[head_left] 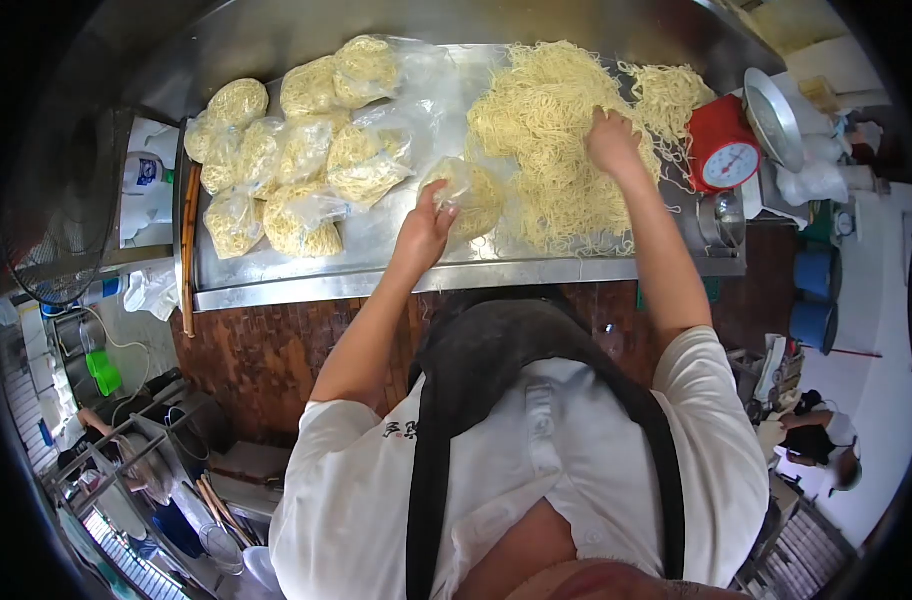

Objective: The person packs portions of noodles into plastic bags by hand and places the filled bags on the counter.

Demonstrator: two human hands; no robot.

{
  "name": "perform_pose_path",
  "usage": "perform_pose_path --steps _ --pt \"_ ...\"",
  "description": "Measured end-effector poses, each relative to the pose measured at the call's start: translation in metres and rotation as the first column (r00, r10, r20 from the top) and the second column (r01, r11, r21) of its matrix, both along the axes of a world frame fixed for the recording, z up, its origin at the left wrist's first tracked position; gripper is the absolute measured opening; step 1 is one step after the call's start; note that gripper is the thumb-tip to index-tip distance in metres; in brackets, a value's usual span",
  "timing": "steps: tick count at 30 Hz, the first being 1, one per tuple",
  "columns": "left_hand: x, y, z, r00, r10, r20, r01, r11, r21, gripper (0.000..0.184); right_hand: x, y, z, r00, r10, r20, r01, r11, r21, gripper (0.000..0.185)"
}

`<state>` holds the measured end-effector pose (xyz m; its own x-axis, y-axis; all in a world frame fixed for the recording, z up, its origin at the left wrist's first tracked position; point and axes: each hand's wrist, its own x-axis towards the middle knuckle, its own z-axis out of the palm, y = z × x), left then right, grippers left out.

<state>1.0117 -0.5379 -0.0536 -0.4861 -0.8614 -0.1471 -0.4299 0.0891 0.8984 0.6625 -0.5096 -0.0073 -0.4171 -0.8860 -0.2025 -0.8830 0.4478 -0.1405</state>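
A clear plastic bag of noodles point(475, 203) rests on the metal table, and my left hand point(428, 228) grips its left side between thumb and fingers. Just right of the bag spreads a big heap of loose pale-yellow noodles point(548, 125). My right hand point(614, 143) is at the heap's right side, fingers curled down into the strands; the fingertips are partly hidden. A smaller clump of noodles point(670, 98) lies beyond that hand, near the scale.
Several filled noodle bags point(303, 150) cover the table's left part. A red dial scale point(724, 145) with a metal pan point(773, 118) stands at the right end. Wooden sticks point(189, 245) lie along the left edge. Other people point(821, 440) are in the background.
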Motion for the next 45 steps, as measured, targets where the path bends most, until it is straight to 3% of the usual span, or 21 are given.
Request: perform_pose_path --steps 1,3,5,8,9,12,13,16,17,18,19,21,23,24,25,26,28,32,35,38,45 --pt "-0.004 0.004 0.013 0.992 0.111 -0.054 -0.103 0.985 0.139 0.026 0.046 -0.001 0.018 0.974 -0.043 -0.224 0.067 0.993 0.100 0.062" --pt "-0.007 0.001 0.013 0.953 0.248 -0.174 -0.177 0.923 0.341 0.028 0.095 0.006 0.034 0.960 0.152 0.236 -0.166 0.985 0.043 0.073" --pt "-0.024 -0.002 0.046 0.941 0.238 -0.239 -0.129 0.909 0.397 0.028 0.134 0.016 0.019 0.858 0.379 0.347 -0.284 0.912 -0.294 0.073" --pt "-0.053 0.004 0.098 0.925 0.181 -0.333 -0.024 0.905 0.424 0.028 0.118 0.003 0.028 0.914 0.331 0.233 -0.232 0.901 -0.367 0.064" --pt "-0.057 0.007 0.118 0.924 0.168 -0.342 0.000 0.897 0.442 0.028 0.094 0.004 0.019 0.942 0.317 0.112 -0.241 0.869 -0.432 0.037" --pt "-0.077 0.006 0.147 0.951 0.053 -0.303 0.078 0.911 0.404 0.027 0.027 0.035 0.045 0.914 0.304 0.267 -0.303 0.952 -0.047 0.024" --pt "-0.090 0.003 0.152 0.967 -0.005 -0.255 0.100 0.928 0.360 0.027 0.007 0.054 0.056 0.885 0.237 0.401 -0.207 0.971 -0.117 0.017" --pt "-0.154 -0.007 0.168 0.968 -0.133 -0.212 0.172 0.970 0.173 0.026 -0.055 0.095 0.088 0.907 0.230 0.352 -0.086 0.921 -0.380 0.018" --pt "-0.183 -0.007 0.184 0.962 -0.151 -0.228 0.184 0.975 0.129 0.026 -0.077 0.105 0.104 0.928 0.152 0.340 0.009 0.903 -0.429 0.020" --pt "-0.215 -0.005 0.204 0.954 -0.169 -0.246 0.195 0.977 0.085 0.026 -0.095 0.113 0.139 0.874 0.072 0.480 0.179 0.872 -0.455 0.023" --pt "-0.247 0.000 0.229 0.931 -0.188 -0.312 0.208 0.978 0.032 0.028 -0.116 0.126 0.174 0.789 0.012 0.614 0.342 0.821 -0.456 0.026" --pt "-0.315 0.008 0.278 0.868 -0.263 -0.422 0.245 0.965 -0.097 0.030 -0.173 0.145 0.209 0.702 0.395 0.593 0.363 0.519 -0.774 0.034" --pt "-0.379 0.013 0.313 0.820 -0.319 -0.475 0.233 0.944 -0.232 0.031 -0.182 0.176 0.284 0.531 0.488 0.693 0.636 0.311 -0.706 0.029" --pt "-0.408 0.017 0.326 0.811 -0.326 -0.486 0.203 0.935 -0.289 0.031 -0.189 0.193 0.292 0.591 0.499 0.633 0.635 0.195 -0.747 0.029" --pt "-0.433 0.019 0.335 0.801 -0.312 -0.510 0.229 0.948 -0.221 0.030 -0.196 0.209 0.300 0.654 0.496 0.571 0.621 0.078 -0.780 0.030" --pt "-0.457 0.025 0.336 0.811 -0.314 -0.494 0.218 0.945 -0.242 0.029 -0.209 0.225 0.284 0.827 0.404 0.391 0.444 -0.042 -0.895 0.035" --pt "-0.506 0.038 0.320 0.831 -0.308 -0.463 0.192 0.940 -0.281 0.028 -0.231 0.258 0.247 0.911 0.321 0.258 0.288 -0.051 -0.956 0.038" --pt "-0.593 0.038 0.251 0.841 -0.359 -0.405 0.236 0.917 -0.322 0.029 -0.261 0.318 0.151 0.691 0.347 0.634 0.518 0.375 -0.769 0.029" --pt "-0.619 0.048 0.229 0.887 -0.353 -0.299 0.250 0.909 -0.333 0.029 -0.264 0.348 0.123 0.680 0.250 0.689 0.536 0.472 -0.700 0.026" --pt "-0.629 0.045 0.253 0.870 -0.311 -0.381 0.244 0.946 -0.214 0.029 -0.280 0.376 0.110 0.644 0.233 0.729 0.584 0.466 -0.665 0.028" --pt "-0.651 0.049 0.272 0.875 -0.333 -0.351 0.262 0.936 -0.235 0.026 -0.312 0.403 0.094 0.595 0.210 0.776 0.653 0.437 -0.619 0.022"
